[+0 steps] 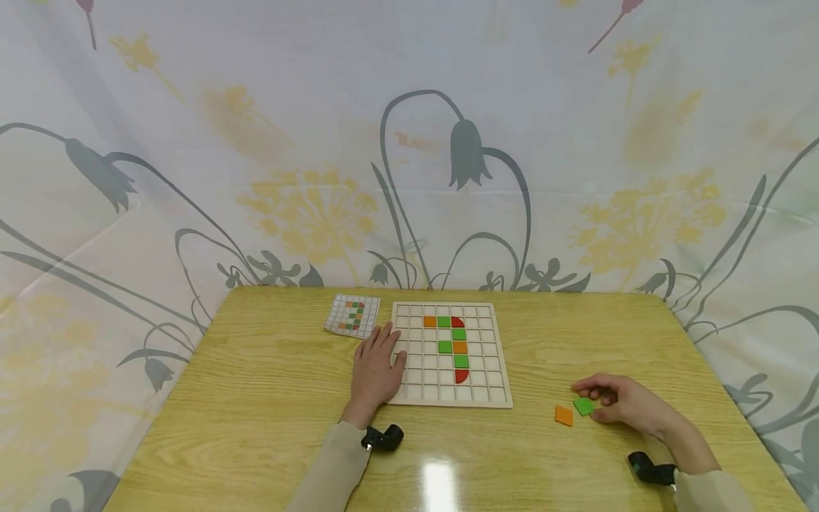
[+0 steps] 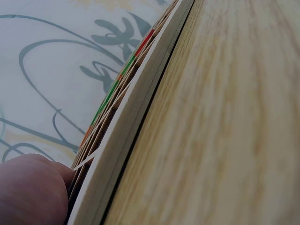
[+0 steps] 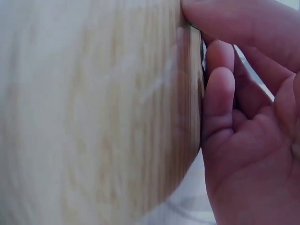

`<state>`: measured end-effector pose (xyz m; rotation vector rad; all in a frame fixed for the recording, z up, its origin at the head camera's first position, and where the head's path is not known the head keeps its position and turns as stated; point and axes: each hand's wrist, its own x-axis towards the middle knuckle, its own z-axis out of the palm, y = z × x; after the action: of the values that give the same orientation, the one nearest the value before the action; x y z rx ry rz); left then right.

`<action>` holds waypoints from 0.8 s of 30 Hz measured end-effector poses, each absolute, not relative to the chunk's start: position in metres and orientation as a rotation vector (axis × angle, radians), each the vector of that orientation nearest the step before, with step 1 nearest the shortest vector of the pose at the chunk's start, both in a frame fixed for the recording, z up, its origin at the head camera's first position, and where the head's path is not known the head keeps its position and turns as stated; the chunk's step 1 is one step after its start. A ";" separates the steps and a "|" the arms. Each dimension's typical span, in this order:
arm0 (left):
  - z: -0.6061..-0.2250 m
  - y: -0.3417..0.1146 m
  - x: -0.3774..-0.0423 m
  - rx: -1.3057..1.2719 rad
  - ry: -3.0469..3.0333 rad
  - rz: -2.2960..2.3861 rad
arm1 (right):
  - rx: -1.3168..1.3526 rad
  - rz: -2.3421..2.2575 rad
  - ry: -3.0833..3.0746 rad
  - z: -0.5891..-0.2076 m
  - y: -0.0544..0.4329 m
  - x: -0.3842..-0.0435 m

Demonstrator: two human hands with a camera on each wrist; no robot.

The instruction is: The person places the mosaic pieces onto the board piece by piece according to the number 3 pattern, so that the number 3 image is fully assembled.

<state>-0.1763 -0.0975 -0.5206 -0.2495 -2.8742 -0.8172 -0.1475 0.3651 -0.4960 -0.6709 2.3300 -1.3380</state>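
Note:
A pale wooden grid board lies on the table. Green, orange and red pieces sit in several of its squares, forming a hooked figure. My left hand rests at the board's left edge with fingers spread; in the left wrist view one digit overlaps the board's rim. Over to the right, my right hand is low by the table, its fingers loosely bent. A green square tile lies between its thumb and fingertips, the thumb at the tile's right corner. Just left of it is an orange square tile.
A small printed card with a coloured grid pattern lies beyond my left hand, left of the board. Behind the wooden table hangs a flower-patterned curtain. Each wrist wears a black camera.

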 end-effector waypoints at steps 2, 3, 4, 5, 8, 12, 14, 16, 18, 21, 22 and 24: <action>-0.521 -0.097 -0.176 -0.249 -2.876 -0.819 | -0.657 -1.323 2.360 -0.496 0.363 -0.148; -0.521 -0.098 -0.176 -0.248 -2.877 -0.820 | -0.641 -1.320 2.370 -0.496 0.362 -0.148; -0.521 -0.098 -0.176 -0.250 -2.876 -0.818 | -0.630 -1.316 2.375 -0.496 0.361 -0.148; -0.520 -0.098 -0.176 -0.251 -2.876 -0.817 | -0.616 -1.315 2.376 -0.496 0.359 -0.148; -0.521 -0.098 -0.177 -0.254 -2.877 -0.811 | -0.564 -1.316 2.391 -0.494 0.356 -0.148; -0.521 -0.098 -0.177 -0.257 -2.877 -0.808 | -0.515 -1.281 2.436 -0.492 0.352 -0.147; -0.521 -0.098 -0.177 -0.257 -2.876 -0.810 | -0.495 -1.259 2.460 -0.492 0.350 -0.146; -0.521 -0.098 -0.178 -0.255 -2.875 -0.812 | -0.478 -1.247 2.474 -0.491 0.349 -0.146; -0.520 -0.098 -0.177 -0.255 -2.871 -0.815 | -0.474 -1.249 2.474 -0.491 0.349 -0.146; -0.519 -0.098 -0.177 -0.255 -2.875 -0.812 | -0.483 -1.280 2.454 -0.491 0.350 -0.146; -0.519 -0.098 -0.176 -0.255 -2.878 -0.808 | -0.492 -1.301 2.440 -0.491 0.350 -0.146; -0.519 -0.098 -0.176 -0.253 -2.883 -0.798 | -0.514 -1.346 2.414 -0.492 0.352 -0.145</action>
<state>-0.1763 -0.0977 -0.5187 -0.2535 -2.8826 -0.7977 -0.1454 0.3518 -0.4923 -0.5138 2.4137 -1.3462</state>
